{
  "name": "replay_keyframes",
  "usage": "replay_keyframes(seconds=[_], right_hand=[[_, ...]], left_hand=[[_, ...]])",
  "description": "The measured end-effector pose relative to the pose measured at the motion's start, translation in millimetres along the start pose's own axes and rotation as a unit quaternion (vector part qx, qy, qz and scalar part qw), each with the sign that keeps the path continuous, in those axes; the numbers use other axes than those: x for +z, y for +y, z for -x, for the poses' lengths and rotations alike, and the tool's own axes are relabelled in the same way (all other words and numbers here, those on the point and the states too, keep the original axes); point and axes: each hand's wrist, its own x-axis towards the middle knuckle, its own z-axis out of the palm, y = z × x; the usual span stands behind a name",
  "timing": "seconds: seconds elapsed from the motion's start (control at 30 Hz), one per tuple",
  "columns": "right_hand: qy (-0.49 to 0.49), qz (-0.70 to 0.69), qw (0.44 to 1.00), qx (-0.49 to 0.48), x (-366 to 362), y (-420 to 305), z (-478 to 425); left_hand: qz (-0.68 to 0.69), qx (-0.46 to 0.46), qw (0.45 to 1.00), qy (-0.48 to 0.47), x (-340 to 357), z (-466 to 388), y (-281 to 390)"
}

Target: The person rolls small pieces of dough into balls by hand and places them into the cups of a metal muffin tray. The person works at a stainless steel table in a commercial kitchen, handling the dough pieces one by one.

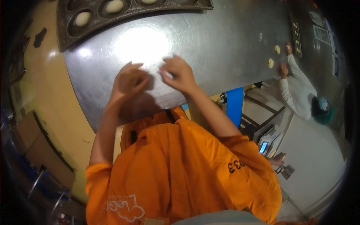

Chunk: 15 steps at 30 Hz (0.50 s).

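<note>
My left hand [130, 80] and my right hand [180, 73] hover side by side over the near part of a stainless-steel worktable [213, 50]. Fingers and thumbs curve inward, with a gap between the two hands. Nothing shows in either hand, though the left one is slightly blurred. Beyond them, at the top left, a dark metal baking tray [98, 26] with round wells lies on the table. Pale round dough balls [114, 6] sit in several wells; part of the tray is cut off by the picture's edge.
At right a co-worker in white [301, 87] reaches over the table beside dough pieces [270, 63] and a narrow tray [296, 39]. Another person's hand [277, 159] is near a scale [265, 144] and a metal scraper [287, 171]. A blue strip [234, 105] hangs below the table edge.
</note>
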Motion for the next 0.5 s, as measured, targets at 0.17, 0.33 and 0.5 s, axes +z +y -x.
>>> replay_keyframes(seconds=[0.17,0.33,0.5], right_hand=[[-0.005,0.218,0.975,0.051,-62,65,-28],[0.026,0.000,0.999,0.032,9,9,-28],[0.036,0.129,0.991,0.015,-52,48,-8]], left_hand=[[-0.113,0.001,0.989,0.091,-44,-8,-51],[0.034,0.046,0.997,0.057,21,-23,-12],[-0.018,0.039,0.996,0.074,-36,3,-47]])
